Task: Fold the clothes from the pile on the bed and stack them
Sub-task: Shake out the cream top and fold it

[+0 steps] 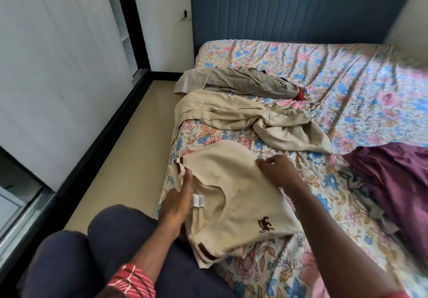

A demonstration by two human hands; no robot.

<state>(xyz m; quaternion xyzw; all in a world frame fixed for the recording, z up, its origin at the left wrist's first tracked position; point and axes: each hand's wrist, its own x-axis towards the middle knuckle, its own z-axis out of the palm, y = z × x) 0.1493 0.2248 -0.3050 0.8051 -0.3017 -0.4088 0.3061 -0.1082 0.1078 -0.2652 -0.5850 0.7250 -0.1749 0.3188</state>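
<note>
Here both lie on the cream shirt (234,196) — left hand (177,201) flat, right hand (276,172) loosely spread.

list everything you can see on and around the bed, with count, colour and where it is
polo shirt: 1, cream with brown trim and brown logo, near bed edge, under both hands
care label: 1, white, on the polo shirt by the left hand
beige garment: 1, crumpled, beyond the polo shirt
khaki garment: 1, at the bed's left edge near the headboard
purple garment: 1, heaped at right
bedsheet: 1, floral pink and blue
headboard: 1, blue, padded
floor: tan, left of bed
left hand: fingers straight, pressing the polo shirt
right hand: fingers curled on the polo shirt
</note>
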